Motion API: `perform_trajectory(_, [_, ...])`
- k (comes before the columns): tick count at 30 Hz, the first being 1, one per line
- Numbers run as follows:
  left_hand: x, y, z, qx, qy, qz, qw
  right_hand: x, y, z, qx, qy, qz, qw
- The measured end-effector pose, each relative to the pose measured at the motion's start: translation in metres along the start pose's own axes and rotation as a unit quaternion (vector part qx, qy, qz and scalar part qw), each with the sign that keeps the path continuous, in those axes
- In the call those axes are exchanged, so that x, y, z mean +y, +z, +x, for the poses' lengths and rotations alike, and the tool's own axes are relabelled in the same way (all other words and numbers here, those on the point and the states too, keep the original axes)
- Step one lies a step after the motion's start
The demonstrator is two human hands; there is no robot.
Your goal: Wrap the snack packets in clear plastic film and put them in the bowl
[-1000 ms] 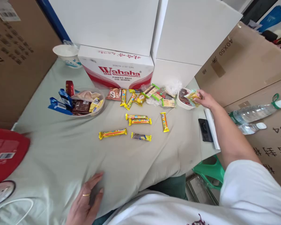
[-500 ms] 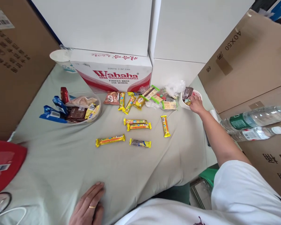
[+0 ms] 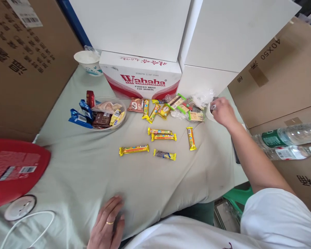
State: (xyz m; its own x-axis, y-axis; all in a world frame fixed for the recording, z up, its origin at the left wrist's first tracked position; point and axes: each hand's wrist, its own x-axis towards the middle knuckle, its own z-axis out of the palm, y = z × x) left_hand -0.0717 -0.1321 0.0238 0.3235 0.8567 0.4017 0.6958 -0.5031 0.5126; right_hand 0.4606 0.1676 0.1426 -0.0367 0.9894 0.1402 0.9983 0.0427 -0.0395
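Observation:
My right hand [image 3: 224,112] is at the small white bowl [image 3: 209,115] at the back right, its fingers closed on a small shiny wrapped snack [image 3: 213,107]. The hand covers most of the bowl, and a dark wrapper shows behind the fingers. My left hand [image 3: 107,221], wearing a ring, rests on the cloth near the front edge, fingers stretched out and holding nothing. Several yellow snack bars lie mid-table, among them a long bar [image 3: 134,149], a dark-and-yellow bar [image 3: 165,154] and an upright-lying bar [image 3: 191,138].
A clear round bowl [image 3: 124,117] of packets stands at the left. Mixed snacks, including a green-edged packet [image 3: 176,102], lie before the Wahaba-style water carton [image 3: 142,83]. A paper cup [image 3: 88,62], red package [image 3: 15,166], white cable [image 3: 50,221] and plastic bottles [image 3: 287,136] border the table.
My right hand has lifted slightly and turned at the white bowl, and a shiny wrapped snack now shows in its fingers. The view has shifted left; my left hand stays on the cloth.

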Motion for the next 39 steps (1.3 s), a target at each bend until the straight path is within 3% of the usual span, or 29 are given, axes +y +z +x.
perform_trajectory(3, [0.003,-0.003,0.004,0.013,-0.001,-0.017,1.000,-0.084,0.018,0.002,-0.103,-0.096,0.043,0.989])
perform_trajectory(5, [0.006,-0.006,0.006,0.036,-0.010,-0.023,0.999,-0.132,0.038,0.006,-0.118,-0.112,0.012,0.987])
perform_trajectory(7, [0.010,-0.008,0.006,0.055,-0.020,-0.030,0.998,-0.162,0.053,0.012,-0.125,-0.101,-0.027,0.987])
perform_trajectory(10, [0.018,-0.010,0.005,0.080,-0.049,-0.056,0.994,-0.174,0.055,0.021,-0.128,-0.057,-0.023,0.990])
perform_trajectory(12, [0.023,-0.008,0.009,0.104,-0.077,-0.084,0.988,-0.165,0.042,0.020,-0.068,-0.030,0.046,0.996])
perform_trajectory(14, [0.028,-0.002,0.019,0.117,-0.115,-0.135,0.977,-0.151,0.025,0.009,0.021,-0.023,0.173,0.984])
perform_trajectory(15, [0.031,0.002,0.027,0.114,-0.143,-0.178,0.967,-0.145,0.016,0.000,0.056,-0.020,0.257,0.965])
perform_trajectory(17, [0.039,0.015,0.049,0.088,-0.215,-0.320,0.919,-0.136,0.004,-0.025,0.085,0.010,0.445,0.891])
perform_trajectory(20, [0.052,0.038,0.092,0.047,-0.328,-0.562,0.758,-0.139,0.003,-0.070,0.042,0.122,0.670,0.731])
perform_trajectory(22, [0.061,0.051,0.121,0.018,-0.369,-0.636,0.677,-0.150,0.014,-0.102,0.004,0.193,0.743,0.641])
perform_trajectory(24, [0.069,0.060,0.144,0.003,-0.401,-0.673,0.621,-0.164,0.029,-0.131,-0.027,0.236,0.777,0.583])
perform_trajectory(26, [0.074,0.068,0.160,-0.006,-0.419,-0.687,0.594,-0.180,0.043,-0.156,-0.059,0.254,0.795,0.548])
perform_trajectory(28, [0.076,0.074,0.169,-0.015,-0.428,-0.675,0.600,-0.194,0.051,-0.176,-0.077,0.262,0.801,0.533])
perform_trajectory(31, [0.072,0.081,0.171,0.010,-0.441,-0.633,0.637,-0.205,0.054,-0.194,-0.066,0.268,0.800,0.533])
perform_trajectory(36, [0.058,0.085,0.158,0.074,-0.453,-0.595,0.660,-0.198,0.045,-0.203,-0.042,0.274,0.788,0.549])
perform_trajectory(39, [0.054,0.085,0.151,0.102,-0.448,-0.537,0.708,-0.188,0.041,-0.206,-0.063,0.279,0.780,0.557])
